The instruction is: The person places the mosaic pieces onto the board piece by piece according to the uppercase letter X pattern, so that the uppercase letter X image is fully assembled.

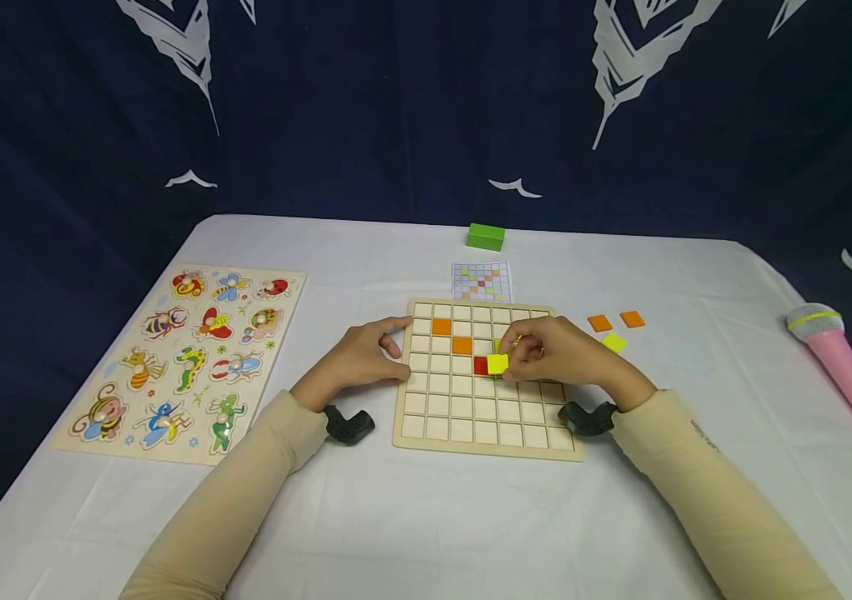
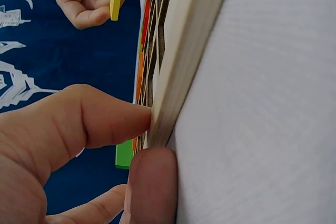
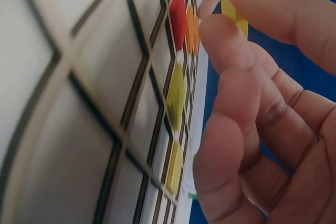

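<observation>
My right hand (image 1: 557, 350) pinches a yellow square tile (image 1: 497, 364) between thumb and fingers, above a wooden grid board (image 1: 486, 451). In the right wrist view the held tile stands edge-on, raised off the board. Just left of it in the head view, a red tile (image 1: 480, 366) sits in a cell. Two orange tiles (image 1: 442, 327) lie up and to the left on a diagonal. Yellow-green (image 3: 176, 98) and yellow (image 3: 174, 169) tiles also sit in cells, largely hidden by my right hand in the head view. My left hand (image 1: 358, 354) touches the board's left edge, thumb and forefinger spread apart.
Behind the board lie a printed pattern card (image 1: 482, 282) and a green block (image 1: 486, 237). Loose orange tiles (image 1: 632, 319) and a yellow tile (image 1: 614, 342) are to the right. A pink microphone (image 1: 849, 375) lies far right, an insect puzzle board (image 1: 186, 362) at left.
</observation>
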A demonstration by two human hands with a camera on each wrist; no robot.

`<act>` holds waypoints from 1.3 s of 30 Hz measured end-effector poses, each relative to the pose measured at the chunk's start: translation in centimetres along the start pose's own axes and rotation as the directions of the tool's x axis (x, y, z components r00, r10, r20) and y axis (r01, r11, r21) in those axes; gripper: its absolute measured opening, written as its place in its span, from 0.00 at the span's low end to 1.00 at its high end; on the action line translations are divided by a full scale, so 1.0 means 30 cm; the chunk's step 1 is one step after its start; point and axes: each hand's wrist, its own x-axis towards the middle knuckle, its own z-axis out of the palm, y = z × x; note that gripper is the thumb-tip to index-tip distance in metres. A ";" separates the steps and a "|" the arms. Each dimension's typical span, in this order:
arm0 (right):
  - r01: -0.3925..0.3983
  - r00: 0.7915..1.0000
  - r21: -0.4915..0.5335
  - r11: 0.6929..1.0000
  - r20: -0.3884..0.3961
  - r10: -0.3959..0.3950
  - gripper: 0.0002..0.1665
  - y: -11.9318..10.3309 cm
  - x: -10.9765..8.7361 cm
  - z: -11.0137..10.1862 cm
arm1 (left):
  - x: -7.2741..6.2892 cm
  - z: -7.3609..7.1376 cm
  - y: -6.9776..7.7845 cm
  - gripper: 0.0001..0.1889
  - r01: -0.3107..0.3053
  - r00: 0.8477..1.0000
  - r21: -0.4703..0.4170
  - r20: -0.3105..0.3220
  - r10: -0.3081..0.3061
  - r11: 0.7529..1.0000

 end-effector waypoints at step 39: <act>0.018 0.991 -0.107 0.994 0.136 -0.003 0.11 -0.100 0.120 0.098 | -0.005 -0.004 0.009 0.47 0.002 1.000 0.009 0.010 -0.002 1.000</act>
